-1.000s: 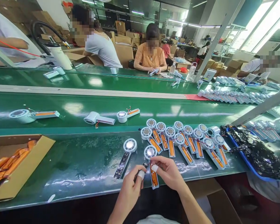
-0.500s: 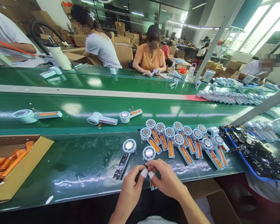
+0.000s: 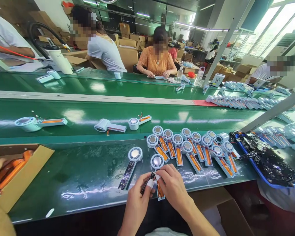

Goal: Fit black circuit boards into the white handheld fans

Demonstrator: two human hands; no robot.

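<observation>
Pinching a thin dark circuit strip (image 3: 148,183) low in the frame's centre, the left hand (image 3: 137,205) and right hand (image 3: 173,190) close over a light, seemingly fragile fan handle (image 3: 159,190), best gripped by its edges

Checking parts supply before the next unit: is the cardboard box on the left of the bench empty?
No. The cardboard box holds orange pieces lying along its inner side, plainly visible through the open top.

Bright window glare, wide-angle edge distortion
</observation>
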